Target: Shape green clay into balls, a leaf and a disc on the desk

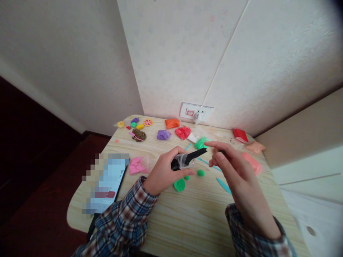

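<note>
My left hand (167, 169) grips a clear plastic bag of black modelling clay (197, 154), and a stretched strip of the clay sticks out of the bag toward the right. To the right of it, my right hand (235, 167) pinches a small dark bit of clay (222, 152) between thumb and fingers, its index finger pointing left. Below the bag lie a flat green clay disc (179, 185) and a small green clay ball (200, 173); another green piece is partly hidden by my left thumb. A blue modelling tool (223, 185) rests beside my right hand.
Bags of pink (137, 165), purple (163, 134), orange (172, 123), red (183, 132) and green clay (201, 143) lie on the wooden table (171, 221). Small clay figures (139, 135) stand at the back left. A phone (109, 185) leans at the left. A wall socket (197, 111) is behind.
</note>
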Demonstrator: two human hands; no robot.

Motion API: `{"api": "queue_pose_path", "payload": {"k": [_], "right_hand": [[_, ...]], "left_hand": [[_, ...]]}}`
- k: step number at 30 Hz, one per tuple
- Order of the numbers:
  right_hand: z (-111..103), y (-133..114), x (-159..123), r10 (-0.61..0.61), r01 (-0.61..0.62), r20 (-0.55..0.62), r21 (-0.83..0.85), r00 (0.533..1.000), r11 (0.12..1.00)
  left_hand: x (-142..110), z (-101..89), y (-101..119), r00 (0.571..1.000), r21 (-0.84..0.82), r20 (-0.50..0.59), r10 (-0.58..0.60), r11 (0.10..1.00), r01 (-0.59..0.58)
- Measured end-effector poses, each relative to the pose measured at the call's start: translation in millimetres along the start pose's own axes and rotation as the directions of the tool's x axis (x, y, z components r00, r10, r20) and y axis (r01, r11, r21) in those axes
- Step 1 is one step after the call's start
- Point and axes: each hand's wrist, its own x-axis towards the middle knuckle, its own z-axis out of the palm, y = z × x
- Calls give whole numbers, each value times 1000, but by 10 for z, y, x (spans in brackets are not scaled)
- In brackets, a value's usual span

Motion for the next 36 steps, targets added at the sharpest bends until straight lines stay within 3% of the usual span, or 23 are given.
{"api": "queue_pose_path", "payload": {"k": [7,11,19,24,29,36], "right_hand": [[142,-79,-55,-149,160,119,-92,982,983],[142,-97,-22,-181,209,165,-175,970,962],[21,-52,133,-4,67,387,-151,922,986],[58,-10,189,160,-55,522,-211,838,976],[139,138,210,233,-126,625,-211,745,969],[214,256,241,382,-129,652,-401,655,907]], "left_hand": [[0,37,-27,1000,-42,17,-8,999,9],[-2,32,-10,995,-29,99,-18,999,20],[-11,16,23,987,87,161,3,996,-17],[-10,33,-2,964,157,264,31,985,-74],[2,62,-63,946,267,321,37,955,-128],[-30,194,-208,901,419,430,61,871,-258]]}}
